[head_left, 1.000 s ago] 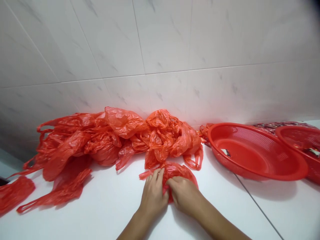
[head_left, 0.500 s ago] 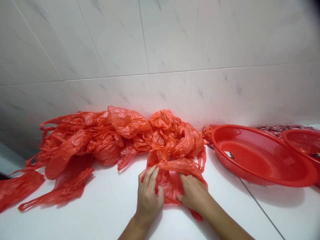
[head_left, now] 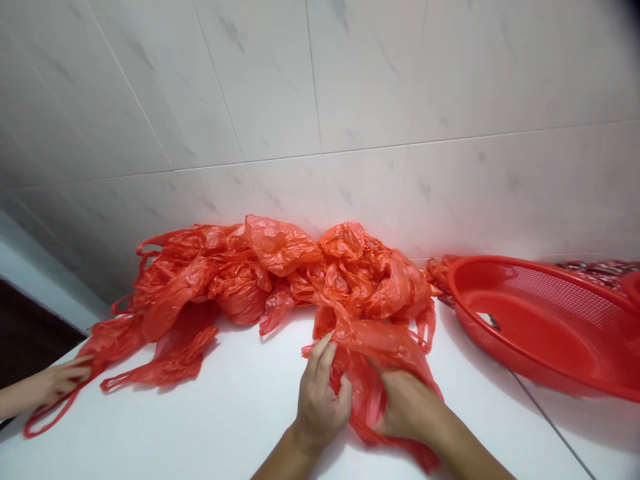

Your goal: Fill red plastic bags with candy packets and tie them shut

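A red plastic bag (head_left: 390, 337) lies in front of me on the white tabletop, its mouth pulled open toward me. My left hand (head_left: 325, 397) is closed on the left edge of this bag, fingers curled over the film and thumb raised. Inside the bag's mouth is my right hand (head_left: 407, 407), thumb and forefinger spread apart; its other fingers are hidden by film and the back of the hand. Directly behind, a heap of crumpled red plastic bags (head_left: 230, 273) runs along the wall and touches the bag I handle.
At far left, another person's hand (head_left: 57, 383) rests on a red bag with a long handle loop. A large red plastic colander (head_left: 540, 333) with a small label inside stands on the right. Patterned packets (head_left: 595, 270) lie behind it. The tiled wall (head_left: 370, 187) bounds the table.
My view has swung left. The bag's mouth is stretched wider, with my right hand lower and farther right relative to my left. Another person's hand has come in at far left onto a bag.
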The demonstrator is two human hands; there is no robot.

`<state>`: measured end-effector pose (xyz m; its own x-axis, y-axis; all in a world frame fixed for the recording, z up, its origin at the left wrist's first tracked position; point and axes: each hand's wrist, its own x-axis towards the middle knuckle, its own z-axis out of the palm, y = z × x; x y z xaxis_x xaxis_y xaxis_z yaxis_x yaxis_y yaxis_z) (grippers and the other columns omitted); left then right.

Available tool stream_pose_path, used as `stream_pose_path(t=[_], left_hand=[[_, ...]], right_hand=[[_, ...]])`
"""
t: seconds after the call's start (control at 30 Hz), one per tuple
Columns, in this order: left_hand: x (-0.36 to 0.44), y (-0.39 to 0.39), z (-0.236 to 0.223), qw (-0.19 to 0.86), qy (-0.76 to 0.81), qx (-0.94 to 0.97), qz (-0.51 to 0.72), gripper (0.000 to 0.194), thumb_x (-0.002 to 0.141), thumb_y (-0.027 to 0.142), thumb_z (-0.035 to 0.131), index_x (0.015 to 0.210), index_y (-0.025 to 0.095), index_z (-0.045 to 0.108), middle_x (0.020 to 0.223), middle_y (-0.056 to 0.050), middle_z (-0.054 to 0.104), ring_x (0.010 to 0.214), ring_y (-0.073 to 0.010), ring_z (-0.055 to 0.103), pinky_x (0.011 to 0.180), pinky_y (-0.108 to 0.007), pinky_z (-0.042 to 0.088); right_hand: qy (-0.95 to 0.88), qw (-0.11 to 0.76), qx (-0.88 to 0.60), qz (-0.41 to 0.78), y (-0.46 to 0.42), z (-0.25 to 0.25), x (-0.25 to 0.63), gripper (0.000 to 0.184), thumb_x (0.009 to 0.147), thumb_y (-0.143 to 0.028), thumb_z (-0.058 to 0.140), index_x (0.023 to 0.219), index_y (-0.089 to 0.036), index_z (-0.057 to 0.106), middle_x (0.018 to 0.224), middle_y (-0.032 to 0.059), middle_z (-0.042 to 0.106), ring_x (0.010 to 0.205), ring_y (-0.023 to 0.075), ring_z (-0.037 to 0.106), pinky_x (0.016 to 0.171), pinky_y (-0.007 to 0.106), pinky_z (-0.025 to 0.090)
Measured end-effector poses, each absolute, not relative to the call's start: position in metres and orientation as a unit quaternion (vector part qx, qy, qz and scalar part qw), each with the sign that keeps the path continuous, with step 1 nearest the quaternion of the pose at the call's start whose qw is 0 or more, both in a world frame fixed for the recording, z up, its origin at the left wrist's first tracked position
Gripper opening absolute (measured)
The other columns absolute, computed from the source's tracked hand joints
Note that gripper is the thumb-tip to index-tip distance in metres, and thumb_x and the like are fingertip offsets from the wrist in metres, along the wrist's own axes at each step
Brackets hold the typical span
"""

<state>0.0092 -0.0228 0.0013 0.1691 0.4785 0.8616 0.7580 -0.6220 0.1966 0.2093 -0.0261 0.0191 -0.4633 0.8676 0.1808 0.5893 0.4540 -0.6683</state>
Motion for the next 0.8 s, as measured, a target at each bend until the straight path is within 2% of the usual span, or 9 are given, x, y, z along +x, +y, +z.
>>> stream_pose_path(t=[0.1, 0.17, 0.27, 0.33, 0.43, 0.5, 0.57, 0.7, 0.8], left_hand=[[0.009, -0.024, 0.002, 0.127, -0.414, -0.759, -0.485, 0.070, 0.090, 0.010, 0.058, 0.158, 0.019, 0.043, 0.143, -0.018, 0.062, 0.133, -0.0306, 0.065, 0.108, -0.048, 0.062], [0.008, -0.023, 0.002, 0.114, -0.414, -0.766, -0.478, 0.068, 0.091, 0.012, 0.059, 0.157, 0.018, 0.044, 0.143, -0.018, 0.063, 0.133, -0.0307, 0.065, 0.108, -0.048, 0.061], [0.006, -0.021, 0.001, 0.105, -0.413, -0.769, -0.477, 0.065, 0.093, 0.013, 0.060, 0.155, 0.018, 0.045, 0.139, -0.018, 0.065, 0.130, -0.0303, 0.067, 0.107, -0.048, 0.062], [0.006, -0.019, 0.000, 0.110, -0.416, -0.761, -0.486, 0.062, 0.094, 0.014, 0.061, 0.154, 0.020, 0.047, 0.136, -0.017, 0.067, 0.128, -0.0305, 0.068, 0.106, -0.049, 0.062], [0.004, -0.015, 0.002, 0.096, -0.430, -0.743, -0.504, 0.057, 0.095, 0.016, 0.062, 0.150, 0.022, 0.051, 0.133, -0.014, 0.069, 0.125, -0.0303, 0.069, 0.105, -0.049, 0.062], [0.002, -0.012, 0.004, 0.068, -0.446, -0.728, -0.516, 0.052, 0.095, 0.017, 0.062, 0.147, 0.023, 0.054, 0.132, -0.013, 0.068, 0.124, -0.0295, 0.069, 0.107, -0.049, 0.061], [-0.001, -0.010, 0.008, 0.038, -0.465, -0.710, -0.528, 0.047, 0.096, 0.019, 0.062, 0.143, 0.023, 0.057, 0.132, -0.012, 0.068, 0.124, -0.0287, 0.068, 0.108, -0.048, 0.059], [-0.005, -0.007, 0.015, -0.020, -0.493, -0.675, -0.548, 0.038, 0.096, 0.027, 0.066, 0.134, 0.023, 0.066, 0.130, -0.011, 0.068, 0.123, -0.0273, 0.068, 0.108, -0.045, 0.058], [-0.007, -0.005, 0.019, -0.094, -0.508, -0.667, -0.537, 0.021, 0.096, 0.038, 0.068, 0.108, 0.023, 0.077, 0.120, -0.009, 0.072, 0.113, -0.0262, 0.072, 0.101, -0.041, 0.061]], right_hand=[[-0.807, 0.219, -0.479, 0.267, -0.028, 0.014, 0.211, 0.060, 0.077, -0.028, 0.070, 0.137, -0.024, 0.069, 0.092, 0.0067, 0.084, 0.074, 0.0300, 0.078, 0.066, 0.034, 0.054], [-0.794, 0.213, -0.497, 0.279, -0.027, 0.011, 0.212, 0.067, 0.080, -0.034, 0.073, 0.146, -0.024, 0.064, 0.099, 0.0087, 0.084, 0.083, 0.0320, 0.080, 0.072, 0.035, 0.056], [-0.776, 0.244, -0.507, 0.284, -0.021, 0.008, 0.213, 0.051, 0.098, -0.041, 0.057, 0.144, -0.022, 0.066, 0.120, 0.0139, 0.080, 0.108, 0.0331, 0.078, 0.091, 0.039, 0.056], [-0.763, 0.254, -0.526, 0.278, -0.014, 0.007, 0.213, 0.044, 0.107, -0.037, 0.041, 0.125, -0.018, 0.076, 0.114, 0.0156, 0.081, 0.105, 0.0316, 0.078, 0.092, 0.040, 0.056], [-0.737, 0.248, -0.571, 0.264, -0.008, 0.007, 0.215, 0.034, 0.100, -0.038, 0.053, 0.107, -0.017, 0.078, 0.100, 0.0144, 0.082, 0.092, 0.0322, 0.079, 0.082, 0.038, 0.057], [-0.734, 0.257, -0.574, 0.256, -0.008, 0.011, 0.217, 0.034, 0.087, -0.037, 0.070, 0.116, -0.021, 0.077, 0.103, 0.0114, 0.082, 0.093, 0.0338, 0.078, 0.079, 0.038, 0.057], [-0.758, 0.276, -0.531, 0.259, -0.009, 0.017, 0.219, 0.052, 0.078, -0.033, 0.077, 0.129, -0.027, 0.073, 0.114, 0.0076, 0.082, 0.100, 0.0342, 0.077, 0.084, 0.037, 0.058], [-0.782, 0.266, -0.489, 0.280, -0.013, 0.023, 0.221, 0.061, 0.079, -0.037, 0.078, 0.139, -0.030, 0.068, 0.129, 0.0072, 0.077, 0.112, 0.0349, 0.074, 0.093, 0.040, 0.058], [-0.789, 0.219, -0.507, 0.270, -0.017, 0.027, 0.221, 0.058, 0.084, -0.040, 0.077, 0.139, -0.025, 0.069, 0.128, 0.0123, 0.076, 0.116, 0.0353, 0.073, 0.094, 0.041, 0.057]])
